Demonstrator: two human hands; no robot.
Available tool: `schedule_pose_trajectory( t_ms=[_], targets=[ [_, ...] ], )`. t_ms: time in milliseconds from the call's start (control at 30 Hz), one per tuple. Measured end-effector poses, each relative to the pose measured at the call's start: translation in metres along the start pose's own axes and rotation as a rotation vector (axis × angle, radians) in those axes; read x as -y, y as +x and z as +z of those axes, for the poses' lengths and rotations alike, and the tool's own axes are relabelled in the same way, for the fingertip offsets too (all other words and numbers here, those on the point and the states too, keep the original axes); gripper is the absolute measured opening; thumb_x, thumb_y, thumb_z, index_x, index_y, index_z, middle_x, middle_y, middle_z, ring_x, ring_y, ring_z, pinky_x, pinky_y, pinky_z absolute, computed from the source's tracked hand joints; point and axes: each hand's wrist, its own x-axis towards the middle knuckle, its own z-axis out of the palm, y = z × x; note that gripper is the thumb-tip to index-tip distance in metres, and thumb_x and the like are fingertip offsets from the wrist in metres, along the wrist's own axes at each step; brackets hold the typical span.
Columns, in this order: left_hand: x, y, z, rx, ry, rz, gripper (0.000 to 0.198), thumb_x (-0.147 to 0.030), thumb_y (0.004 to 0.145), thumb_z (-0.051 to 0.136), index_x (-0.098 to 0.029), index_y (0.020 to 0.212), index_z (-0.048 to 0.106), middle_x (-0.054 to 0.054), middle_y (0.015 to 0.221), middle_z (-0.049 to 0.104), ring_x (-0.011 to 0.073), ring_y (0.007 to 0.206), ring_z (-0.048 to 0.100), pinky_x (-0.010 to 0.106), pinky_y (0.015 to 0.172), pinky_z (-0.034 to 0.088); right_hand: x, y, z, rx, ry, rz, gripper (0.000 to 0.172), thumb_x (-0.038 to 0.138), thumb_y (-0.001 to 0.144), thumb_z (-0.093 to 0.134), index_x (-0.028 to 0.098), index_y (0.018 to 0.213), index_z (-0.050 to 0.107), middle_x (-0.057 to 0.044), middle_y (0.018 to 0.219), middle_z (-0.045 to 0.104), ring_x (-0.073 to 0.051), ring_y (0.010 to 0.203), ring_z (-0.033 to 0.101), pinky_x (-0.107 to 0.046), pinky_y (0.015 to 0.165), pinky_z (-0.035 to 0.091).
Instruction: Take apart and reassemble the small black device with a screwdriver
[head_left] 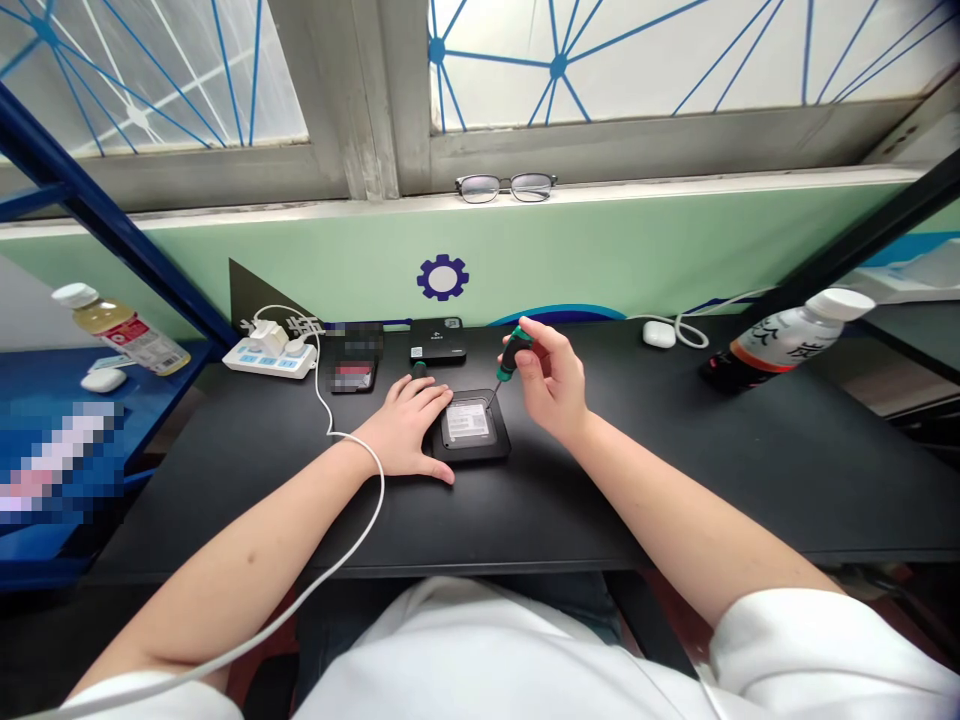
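A flat black square box [491,440] lies on the black desk with a white printed label [468,420] facing up. My left hand [401,430] rests beside its left edge, fingers spread, fingertips touching the box's upper left side and thumb out below. In my right hand [553,385] is a screwdriver [516,352] with a green and black handle, held at a slant. Its thin shaft points down to the right side of the box, near the label's edge. Whether a screw is under the tip cannot be made out. A dark, green-tinged object [418,370] shows partly behind my left fingers.
Behind stand another black box [437,341], a phone-like item [354,370] and a white power strip [270,358]. A white cable [381,500] crosses over my left forearm. To the right are an earbud case [659,334] and a bottle [787,340]; glasses [506,187] lie on the sill.
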Motion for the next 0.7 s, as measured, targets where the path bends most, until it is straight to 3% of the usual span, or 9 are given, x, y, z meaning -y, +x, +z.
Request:
schedule_pose_trajectory(
  t_ms=[267,467,633,700],
  targets=[
    [0.001,0.000,-0.002,0.011,-0.017,0.006,0.135,-0.086,0.061,0.091,-0.020,0.169,0.043,0.023,0.168,0.051,0.0502,0.160,0.036,0.072,0.133,0.019,0.007,0.002,0.000,0.043,-0.057,-0.090,0.036,0.044,0.107,0.061,0.033,0.140,0.069,-0.009,0.113,0.078,-0.025,0.092,0.076,-0.044,0.074,0.068],
    [0.002,-0.001,-0.002,0.042,-0.011,0.000,0.136,-0.087,0.062,0.089,-0.018,0.169,0.042,0.024,0.169,0.048,0.0505,0.160,0.035,0.071,0.133,0.019,0.015,0.001,0.002,0.026,-0.023,-0.015,0.039,0.041,0.102,0.073,0.033,0.139,0.070,-0.009,0.127,0.081,-0.023,0.089,0.077,-0.040,0.074,0.066],
    [0.003,-0.001,-0.002,0.040,-0.016,0.003,0.130,-0.088,0.068,0.085,-0.018,0.169,0.042,0.024,0.169,0.048,0.0499,0.160,0.034,0.071,0.133,0.019,0.017,0.002,-0.002,0.097,0.091,0.035,0.039,0.043,0.111,0.052,0.037,0.146,0.069,-0.008,0.126,0.077,-0.026,0.112,0.076,-0.046,0.088,0.067],
    [0.005,-0.002,-0.003,0.039,-0.023,0.007,0.128,-0.086,0.069,0.085,-0.019,0.170,0.042,0.023,0.170,0.048,0.0498,0.161,0.033,0.071,0.132,0.019,0.017,0.003,-0.002,0.090,0.115,0.035,0.038,0.040,0.112,0.049,0.040,0.144,0.071,-0.007,0.123,0.074,-0.025,0.110,0.074,-0.045,0.088,0.066]
  ],
)
